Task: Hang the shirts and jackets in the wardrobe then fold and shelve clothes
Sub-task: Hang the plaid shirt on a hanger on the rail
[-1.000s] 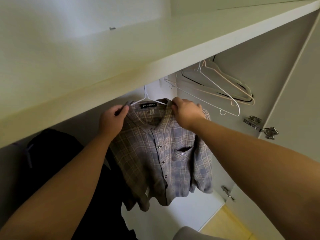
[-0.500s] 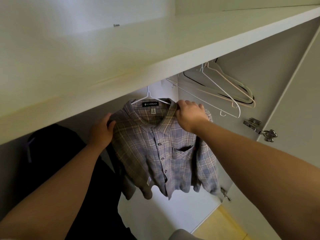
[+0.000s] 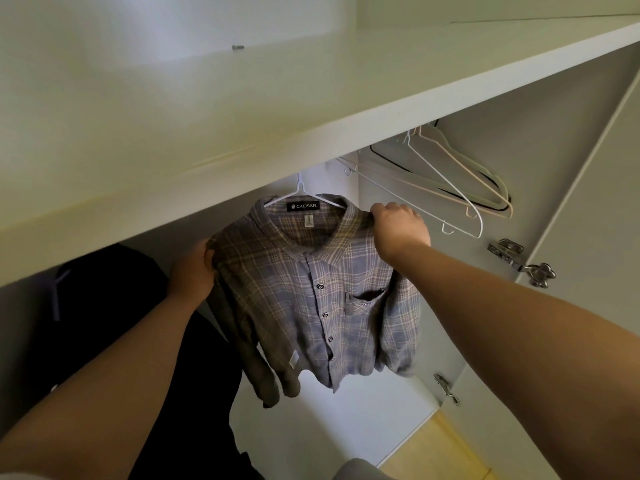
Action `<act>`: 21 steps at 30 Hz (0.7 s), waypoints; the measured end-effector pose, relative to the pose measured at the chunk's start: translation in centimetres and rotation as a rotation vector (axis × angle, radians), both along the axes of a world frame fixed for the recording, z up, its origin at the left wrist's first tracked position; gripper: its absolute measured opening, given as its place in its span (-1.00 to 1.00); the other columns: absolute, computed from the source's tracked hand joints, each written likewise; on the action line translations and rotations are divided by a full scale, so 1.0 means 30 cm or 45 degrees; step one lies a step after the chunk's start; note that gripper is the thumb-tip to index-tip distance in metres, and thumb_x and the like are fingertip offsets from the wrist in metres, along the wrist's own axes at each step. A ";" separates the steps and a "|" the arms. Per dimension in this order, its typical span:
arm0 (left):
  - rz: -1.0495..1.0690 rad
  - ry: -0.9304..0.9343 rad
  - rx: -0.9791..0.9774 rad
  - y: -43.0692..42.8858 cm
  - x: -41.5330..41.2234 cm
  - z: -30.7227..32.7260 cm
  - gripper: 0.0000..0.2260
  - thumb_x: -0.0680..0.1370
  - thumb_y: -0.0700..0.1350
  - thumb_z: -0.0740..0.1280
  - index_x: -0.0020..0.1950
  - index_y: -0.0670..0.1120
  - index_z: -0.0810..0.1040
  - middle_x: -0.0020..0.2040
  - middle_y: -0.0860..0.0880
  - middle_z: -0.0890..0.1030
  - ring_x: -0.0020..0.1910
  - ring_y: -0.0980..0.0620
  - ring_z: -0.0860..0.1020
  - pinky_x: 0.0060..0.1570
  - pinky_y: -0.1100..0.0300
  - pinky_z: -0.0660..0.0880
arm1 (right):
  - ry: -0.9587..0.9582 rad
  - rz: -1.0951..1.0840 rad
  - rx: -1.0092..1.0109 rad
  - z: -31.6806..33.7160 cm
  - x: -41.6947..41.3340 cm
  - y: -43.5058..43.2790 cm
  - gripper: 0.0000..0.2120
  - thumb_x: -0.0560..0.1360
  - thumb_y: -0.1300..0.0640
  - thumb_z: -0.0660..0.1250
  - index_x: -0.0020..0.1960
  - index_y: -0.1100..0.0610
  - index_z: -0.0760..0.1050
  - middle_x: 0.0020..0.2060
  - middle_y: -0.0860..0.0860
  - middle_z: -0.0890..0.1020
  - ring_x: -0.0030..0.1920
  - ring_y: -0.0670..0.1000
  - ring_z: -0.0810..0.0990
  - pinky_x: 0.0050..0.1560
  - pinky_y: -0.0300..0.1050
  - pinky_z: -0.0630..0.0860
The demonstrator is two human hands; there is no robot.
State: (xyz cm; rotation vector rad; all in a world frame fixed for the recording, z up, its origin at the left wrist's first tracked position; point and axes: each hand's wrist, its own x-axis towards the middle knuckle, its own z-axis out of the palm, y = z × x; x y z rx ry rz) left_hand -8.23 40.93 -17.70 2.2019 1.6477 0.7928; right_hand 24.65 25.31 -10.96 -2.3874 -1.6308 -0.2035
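Wardrobe interior, white shelf (image 3: 311, 98) overhead; the rail is hidden behind it. Far left: dark garment (image 3: 104, 323), hanging. Left hand (image 3: 194, 271): fingers curled round the shoulder edge of the plaid shirt (image 3: 311, 289). Centre: that shirt, buttoned, on a white hanger (image 3: 301, 194) whose hook runs up out of sight. Right hand (image 3: 398, 226): closed on the opposite shoulder beside the collar. Right: empty hangers (image 3: 450, 188), door hinge (image 3: 519, 261). Step, as judged: squaring the shirt on its hanger. Next: release both sides evenly so it hangs level.

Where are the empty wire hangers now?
Head view, upper right: the empty wire hangers hang under the white shelf, just right of the grey plaid shirt and the right hand gripping it.
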 end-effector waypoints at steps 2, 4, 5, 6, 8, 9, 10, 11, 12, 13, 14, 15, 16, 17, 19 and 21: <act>-0.017 0.004 0.003 -0.009 0.004 0.001 -0.67 0.68 -0.21 0.10 0.39 -0.14 0.49 0.23 -0.28 0.58 0.17 -0.30 0.54 0.02 0.05 0.40 | 0.023 -0.009 0.025 0.002 0.002 0.002 -0.65 0.46 0.42 0.18 0.21 0.23 0.45 0.06 0.20 0.56 0.14 0.24 0.51 0.18 0.08 0.43; -0.015 0.006 0.005 -0.021 0.004 0.002 -0.65 0.69 -0.21 0.09 0.45 -0.12 0.44 0.29 -0.27 0.56 0.23 -0.30 0.52 0.15 -0.01 0.43 | 0.066 -0.028 0.042 0.004 0.003 0.003 -0.67 0.46 0.44 0.17 0.18 0.25 0.46 0.03 0.19 0.57 0.09 0.24 0.53 0.05 0.03 0.43; -0.006 0.004 -0.007 -0.029 0.004 0.002 -0.63 0.69 -0.21 0.08 0.48 -0.11 0.41 0.32 -0.26 0.54 0.26 -0.30 0.51 0.20 -0.03 0.43 | 0.083 -0.037 0.041 0.007 0.003 0.004 -0.68 0.46 0.45 0.17 0.16 0.25 0.47 0.02 0.19 0.57 0.06 0.23 0.54 -0.01 0.00 0.41; 0.001 0.004 -0.016 -0.036 0.004 0.000 -0.62 0.70 -0.20 0.07 0.51 -0.10 0.38 0.33 -0.26 0.53 0.28 -0.30 0.50 0.24 -0.05 0.43 | 0.094 -0.043 0.034 0.010 0.002 0.004 -0.68 0.46 0.45 0.16 0.15 0.24 0.48 0.01 0.18 0.58 0.04 0.23 0.55 -0.03 -0.01 0.39; 0.001 0.014 -0.019 -0.046 0.006 -0.005 -0.61 0.70 -0.20 0.06 0.54 -0.10 0.34 0.37 -0.27 0.50 0.31 -0.31 0.47 0.29 -0.07 0.41 | 0.096 -0.036 0.014 0.017 0.001 0.005 -0.67 0.46 0.45 0.16 0.15 0.22 0.49 0.00 0.16 0.58 0.04 0.22 0.56 0.02 0.01 0.43; 0.002 0.018 -0.028 -0.049 0.008 -0.008 -0.60 0.70 -0.20 0.06 0.54 -0.11 0.34 0.38 -0.27 0.49 0.33 -0.31 0.46 0.31 -0.08 0.40 | 0.089 -0.025 0.005 0.022 0.002 0.006 -0.67 0.46 0.45 0.17 0.15 0.21 0.49 0.00 0.16 0.58 0.05 0.21 0.56 0.07 0.04 0.45; 0.005 0.017 -0.043 -0.051 0.008 -0.010 -0.60 0.69 -0.21 0.06 0.54 -0.11 0.34 0.38 -0.27 0.49 0.33 -0.31 0.46 0.32 -0.09 0.40 | 0.079 -0.013 -0.002 0.028 0.001 0.007 -0.67 0.46 0.45 0.17 0.14 0.19 0.50 0.00 0.15 0.58 0.05 0.21 0.56 0.12 0.06 0.46; 0.009 0.010 -0.060 -0.055 0.009 -0.013 -0.60 0.69 -0.22 0.06 0.53 -0.12 0.36 0.37 -0.27 0.50 0.32 -0.32 0.46 0.31 -0.09 0.40 | 0.065 0.002 -0.008 0.036 0.000 0.010 -0.67 0.46 0.44 0.18 0.14 0.18 0.50 0.00 0.14 0.58 0.06 0.20 0.57 0.15 0.08 0.46; 0.016 -0.007 -0.076 -0.058 0.008 -0.019 -0.61 0.68 -0.24 0.07 0.51 -0.13 0.38 0.36 -0.28 0.51 0.31 -0.32 0.47 0.30 -0.07 0.40 | 0.048 0.019 -0.011 0.045 -0.006 0.016 -0.66 0.45 0.44 0.18 0.14 0.17 0.51 0.01 0.14 0.59 0.07 0.20 0.56 0.19 0.10 0.46; 0.024 -0.027 -0.090 -0.064 0.006 -0.025 -0.62 0.68 -0.25 0.08 0.49 -0.14 0.41 0.35 -0.28 0.52 0.30 -0.31 0.47 0.28 -0.05 0.39 | 0.032 0.035 -0.016 0.055 -0.015 0.024 -0.64 0.45 0.45 0.18 0.14 0.15 0.51 0.03 0.14 0.59 0.08 0.20 0.56 0.23 0.13 0.44; 0.036 -0.046 -0.097 -0.070 0.004 -0.032 -0.63 0.68 -0.25 0.08 0.47 -0.15 0.43 0.35 -0.28 0.52 0.30 -0.31 0.47 0.26 -0.01 0.39 | 0.021 0.050 -0.024 0.065 -0.027 0.032 -0.61 0.44 0.46 0.17 0.15 0.14 0.52 0.04 0.13 0.60 0.11 0.20 0.56 0.30 0.17 0.41; 0.045 -0.060 -0.092 -0.075 0.000 -0.037 -0.64 0.68 -0.25 0.09 0.46 -0.16 0.44 0.35 -0.28 0.52 0.31 -0.30 0.46 0.25 0.02 0.38 | 0.014 0.063 -0.035 0.072 -0.040 0.040 -0.59 0.42 0.47 0.16 0.14 0.13 0.52 0.04 0.13 0.60 0.12 0.21 0.55 0.37 0.22 0.36; 0.052 -0.070 -0.083 -0.079 -0.002 -0.041 -0.64 0.69 -0.26 0.09 0.46 -0.16 0.45 0.36 -0.27 0.51 0.32 -0.30 0.46 0.23 0.05 0.36 | 0.010 0.075 -0.046 0.077 -0.051 0.047 -0.58 0.41 0.48 0.15 0.13 0.12 0.52 0.04 0.13 0.60 0.12 0.21 0.56 0.41 0.26 0.31; 0.059 -0.079 -0.076 -0.078 -0.005 -0.043 -0.65 0.69 -0.26 0.10 0.45 -0.17 0.46 0.36 -0.27 0.51 0.32 -0.30 0.46 0.20 0.08 0.35 | 0.006 0.084 -0.056 0.079 -0.060 0.052 -0.58 0.40 0.49 0.15 0.11 0.12 0.52 0.02 0.13 0.61 0.12 0.20 0.56 0.43 0.29 0.27; 0.081 -0.094 -0.098 -0.072 -0.008 -0.042 -0.65 0.69 -0.26 0.09 0.43 -0.17 0.47 0.35 -0.27 0.52 0.31 -0.30 0.46 0.14 0.10 0.34 | 0.003 0.093 -0.075 0.074 -0.069 0.054 -0.57 0.38 0.49 0.15 0.10 0.12 0.52 0.00 0.12 0.61 0.11 0.20 0.56 0.44 0.32 0.24; 0.117 -0.116 -0.158 -0.065 -0.007 -0.042 -0.66 0.69 -0.26 0.08 0.41 -0.17 0.49 0.33 -0.28 0.53 0.30 -0.30 0.47 0.09 0.10 0.33 | 0.007 0.103 -0.077 0.066 -0.072 0.053 -0.56 0.38 0.49 0.15 0.12 0.13 0.51 0.00 0.12 0.61 0.13 0.19 0.55 0.46 0.33 0.20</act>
